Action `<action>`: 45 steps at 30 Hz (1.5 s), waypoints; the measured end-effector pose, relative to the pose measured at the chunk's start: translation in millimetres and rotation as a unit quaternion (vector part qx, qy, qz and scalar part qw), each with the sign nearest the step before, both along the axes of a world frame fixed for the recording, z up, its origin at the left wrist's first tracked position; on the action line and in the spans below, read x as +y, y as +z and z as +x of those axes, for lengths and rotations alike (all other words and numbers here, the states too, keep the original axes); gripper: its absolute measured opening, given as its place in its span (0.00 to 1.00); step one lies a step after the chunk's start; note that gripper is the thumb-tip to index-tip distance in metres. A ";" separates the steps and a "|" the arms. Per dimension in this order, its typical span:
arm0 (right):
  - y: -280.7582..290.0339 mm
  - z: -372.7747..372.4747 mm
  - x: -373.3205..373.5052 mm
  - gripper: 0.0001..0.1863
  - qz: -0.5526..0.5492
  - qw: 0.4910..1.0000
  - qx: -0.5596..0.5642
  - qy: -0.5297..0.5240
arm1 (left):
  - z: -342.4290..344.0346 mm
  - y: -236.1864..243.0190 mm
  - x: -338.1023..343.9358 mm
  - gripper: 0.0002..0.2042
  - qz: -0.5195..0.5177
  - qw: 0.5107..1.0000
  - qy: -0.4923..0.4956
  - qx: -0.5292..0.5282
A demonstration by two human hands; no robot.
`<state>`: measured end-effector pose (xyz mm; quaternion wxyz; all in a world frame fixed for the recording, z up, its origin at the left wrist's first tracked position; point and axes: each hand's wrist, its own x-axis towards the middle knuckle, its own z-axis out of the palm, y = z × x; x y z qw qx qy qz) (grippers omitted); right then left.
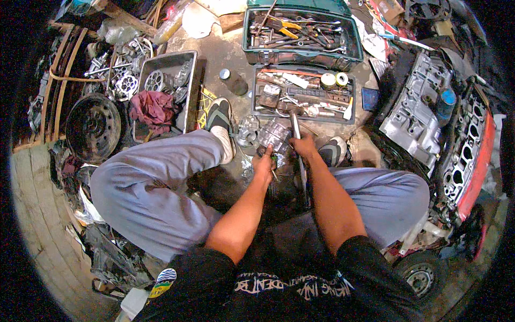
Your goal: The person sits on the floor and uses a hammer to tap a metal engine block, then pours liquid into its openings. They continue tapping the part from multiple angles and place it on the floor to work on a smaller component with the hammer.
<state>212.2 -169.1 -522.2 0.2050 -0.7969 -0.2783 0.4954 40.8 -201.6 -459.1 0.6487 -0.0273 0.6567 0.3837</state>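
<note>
Between my legs lies a ribbed silver metal housing point(275, 134), tilted on the floor. My left hand point(263, 163) is closed at its near edge, with the thumb against the metal; a small greenish thing beside those fingers is too small to make out. My right hand point(304, 146) grips a long metal-handled hammer point(296, 129) just right of the housing. Its dark head points away from me, and the shaft runs back toward my lap. Left of the housing sits another silver metal part point(247, 130), close to my left shoe point(221, 126).
Ahead stand a grey tool tray point(351, 102) and an open green toolbox point(300, 56). A grey bin point(190, 80) with a maroon cloth point(154, 110) and a black wheel point(94, 129) are left. Engine castings point(416, 115) crowd the right. A dark can point(234, 83) stands past my left shoe.
</note>
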 end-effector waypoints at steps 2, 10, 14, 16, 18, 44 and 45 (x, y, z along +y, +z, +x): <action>22.1 3.3 5.5 0.24 0.028 0.997 0.069 0.006 | -0.1 8.0 5.9 0.12 -0.012 1.000 -0.003 0.008; 49.1 24.4 8.2 0.17 0.116 0.992 -0.024 -0.037 | 5.8 34.0 49.6 0.13 0.033 0.996 -0.087 -0.014; 72.7 28.7 3.2 0.16 0.098 0.994 -0.044 -0.030 | 11.0 22.9 46.2 0.15 0.003 0.994 -0.109 0.030; 79.2 27.5 -1.9 0.15 0.085 0.996 -0.014 -0.033 | 13.1 21.4 45.5 0.15 -0.006 0.997 -0.076 0.019; 79.4 23.6 -3.1 0.15 0.057 0.997 -0.018 -0.047 | 9.4 16.1 43.5 0.15 0.004 0.997 -0.077 0.001; 282.9 17.6 -19.3 0.16 0.199 0.950 0.114 -0.213 | 2.1 -68.2 49.3 0.37 0.003 0.944 -0.217 0.248; 284.3 16.4 -16.2 0.17 0.199 0.949 0.118 -0.216 | 0.8 -65.5 49.5 0.37 0.001 0.943 -0.222 0.247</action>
